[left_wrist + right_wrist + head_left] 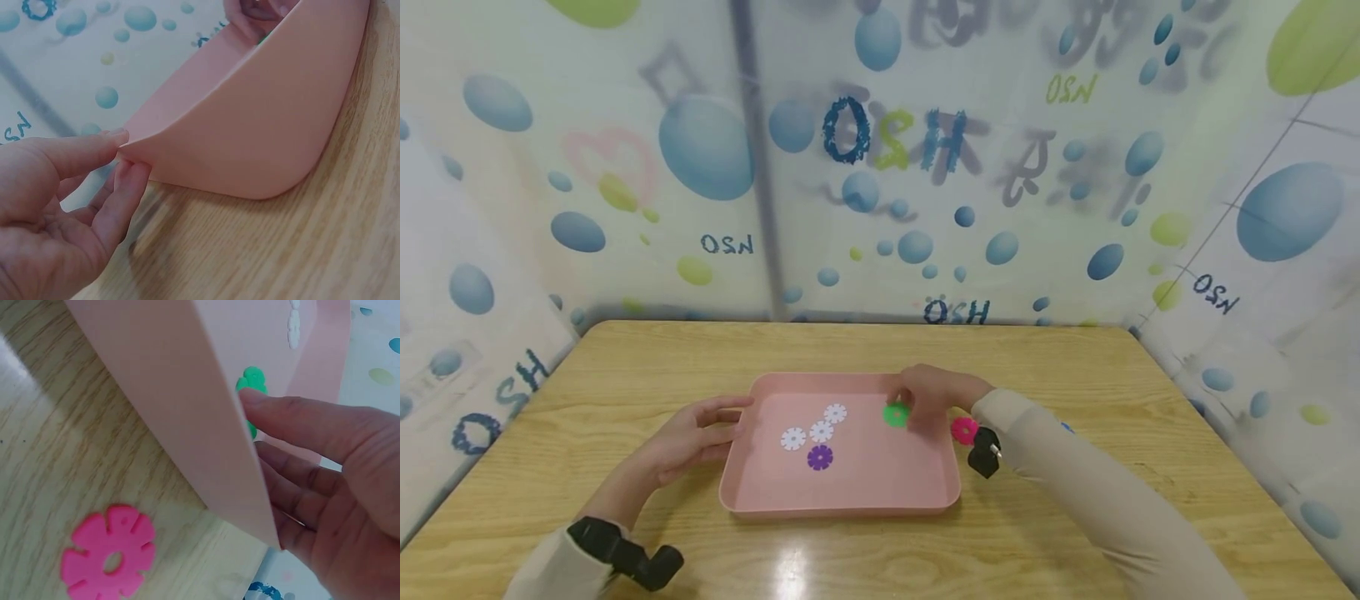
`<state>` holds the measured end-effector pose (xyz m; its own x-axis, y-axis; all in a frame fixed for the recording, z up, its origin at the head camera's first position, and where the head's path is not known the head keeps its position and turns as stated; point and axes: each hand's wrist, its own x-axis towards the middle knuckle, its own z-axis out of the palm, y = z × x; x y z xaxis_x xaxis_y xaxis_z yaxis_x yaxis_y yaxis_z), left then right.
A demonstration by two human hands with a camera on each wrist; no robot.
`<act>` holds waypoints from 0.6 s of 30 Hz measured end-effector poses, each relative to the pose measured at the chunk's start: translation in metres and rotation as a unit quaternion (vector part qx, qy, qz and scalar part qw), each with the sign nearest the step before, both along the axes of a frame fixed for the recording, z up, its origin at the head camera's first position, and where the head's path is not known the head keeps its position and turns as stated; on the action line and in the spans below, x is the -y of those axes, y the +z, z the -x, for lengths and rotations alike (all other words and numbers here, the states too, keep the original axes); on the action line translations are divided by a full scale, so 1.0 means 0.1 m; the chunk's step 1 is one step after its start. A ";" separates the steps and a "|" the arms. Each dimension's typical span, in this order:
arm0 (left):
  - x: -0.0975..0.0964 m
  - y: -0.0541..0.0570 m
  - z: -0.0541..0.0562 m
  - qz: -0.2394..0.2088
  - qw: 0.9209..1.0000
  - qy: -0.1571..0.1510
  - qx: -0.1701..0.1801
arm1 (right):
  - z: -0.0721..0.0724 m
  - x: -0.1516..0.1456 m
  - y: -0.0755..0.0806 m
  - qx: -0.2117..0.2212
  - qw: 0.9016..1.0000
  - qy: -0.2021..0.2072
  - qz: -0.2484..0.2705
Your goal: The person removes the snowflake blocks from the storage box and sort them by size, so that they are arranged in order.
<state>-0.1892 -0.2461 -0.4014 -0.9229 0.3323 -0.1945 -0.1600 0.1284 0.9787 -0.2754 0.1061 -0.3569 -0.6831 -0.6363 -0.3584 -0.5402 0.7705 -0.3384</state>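
A shallow pink tray (850,502) sits on the table. My left hand (696,437) pinches its left rim between thumb and fingers, clearly seen in the left wrist view. Over the tray's right side, my right hand (928,389) has its thumb and fingers at a green notched plastic disc (896,415). In the right wrist view the thumb overlaps the green disc (254,377), and the tray wall partly hides the fingertips. Inside the tray also lie white notched discs (793,439) and a purple disc (820,457).
A pink notched disc (964,431) lies on the table just right of the tray. Farther right, a blue piece (1067,427) is mostly hidden by the right sleeve. Behind the wooden table (662,354) hangs a curtain (820,217) printed with bubbles.
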 end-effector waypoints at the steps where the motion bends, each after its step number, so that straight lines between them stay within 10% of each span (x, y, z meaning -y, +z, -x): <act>1: 0.00 0.00 0.00 0.002 1.000 -0.002 -0.002 | 0.00 0.00 0.00 -0.004 1.000 0.004 -0.002; 18: 0.00 0.01 0.00 -0.001 1.000 -0.001 0.003 | 0.00 0.12 -0.07 0.006 1.000 0.018 0.012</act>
